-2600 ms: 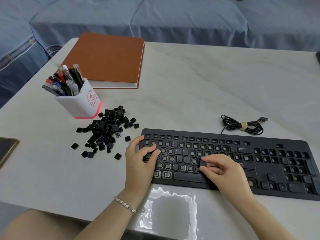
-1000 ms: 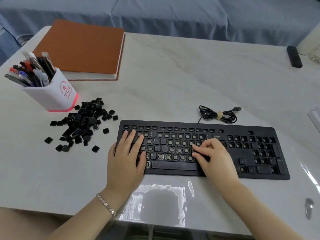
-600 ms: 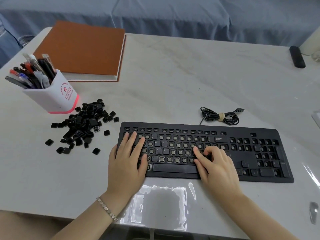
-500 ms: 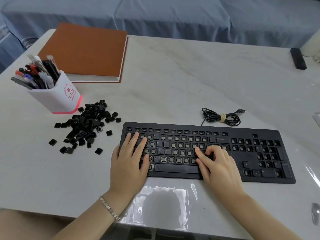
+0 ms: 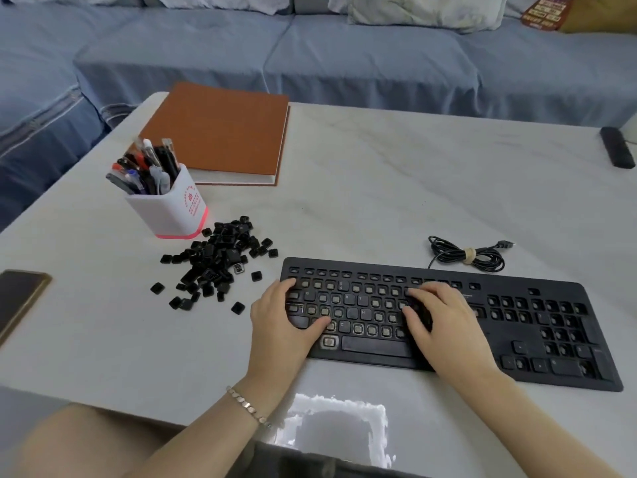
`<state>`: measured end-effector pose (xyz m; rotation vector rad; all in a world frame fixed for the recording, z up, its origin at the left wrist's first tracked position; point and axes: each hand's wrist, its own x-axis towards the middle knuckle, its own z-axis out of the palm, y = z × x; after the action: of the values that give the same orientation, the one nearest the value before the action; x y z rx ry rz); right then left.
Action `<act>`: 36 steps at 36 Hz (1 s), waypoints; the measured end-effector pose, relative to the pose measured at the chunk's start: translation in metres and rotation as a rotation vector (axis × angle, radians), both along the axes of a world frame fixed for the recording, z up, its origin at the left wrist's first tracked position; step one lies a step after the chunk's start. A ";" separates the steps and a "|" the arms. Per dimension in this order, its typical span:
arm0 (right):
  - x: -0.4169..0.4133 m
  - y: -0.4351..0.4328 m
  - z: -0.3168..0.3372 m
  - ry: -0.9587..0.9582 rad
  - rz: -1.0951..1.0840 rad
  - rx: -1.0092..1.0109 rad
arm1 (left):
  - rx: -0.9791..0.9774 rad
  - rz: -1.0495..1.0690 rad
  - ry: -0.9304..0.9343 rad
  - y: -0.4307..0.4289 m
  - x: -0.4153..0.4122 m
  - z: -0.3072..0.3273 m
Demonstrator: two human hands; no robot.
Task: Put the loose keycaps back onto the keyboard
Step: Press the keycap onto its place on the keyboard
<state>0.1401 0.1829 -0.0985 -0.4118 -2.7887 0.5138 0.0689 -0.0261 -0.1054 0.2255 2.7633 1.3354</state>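
The left hand (image 5: 281, 324) lies flat on the keyboard (image 5: 537, 319) while the right hand (image 5: 444, 327), fingers curled, seemingly presses a cap home, its grip unclear; next, fetch from the keycaps (image 5: 217, 262) at the left hand's ten o'clock.

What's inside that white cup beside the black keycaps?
Pens stand packed in the white cup, tops sticking out. Its wall hides their lower ends and anything beneath.

A pale marbled worktop (image 5: 396, 188) carries 1 brown hardcover book (image 5: 220, 129) lying flat at its far left; just in front of it stands a white pen pot (image 5: 169, 208) with a pink base (packed with pens); 1 dark phone (image 5: 19, 298) lies at the left edge; a small black bar (image 5: 617, 151) sits far right; behind runs a blue sofa (image 5: 344, 60) with a pale cushion (image 5: 427, 8).
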 end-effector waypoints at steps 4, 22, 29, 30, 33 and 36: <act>-0.030 -0.007 0.011 -0.102 0.137 -0.003 | 0.061 -0.019 -0.024 -0.004 0.001 0.002; -0.057 0.011 -0.001 -0.265 0.040 -0.013 | -0.283 -0.245 0.083 -0.042 -0.056 0.002; -0.060 0.011 0.007 -0.278 0.032 -0.073 | -0.316 -0.346 0.109 -0.030 -0.068 0.007; -0.060 0.011 0.008 -0.269 0.026 -0.082 | -0.322 -0.333 0.117 -0.030 -0.069 0.007; -0.058 0.009 0.009 -0.235 0.013 -0.095 | -0.383 -0.313 0.138 -0.031 -0.069 0.008; -0.059 0.009 0.008 -0.214 0.007 -0.107 | -0.344 -0.239 0.156 -0.037 -0.066 0.007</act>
<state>0.0815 0.1922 -0.0900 -0.5071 -2.9764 0.6580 0.0031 -0.0632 -0.0987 0.6369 2.9148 0.8045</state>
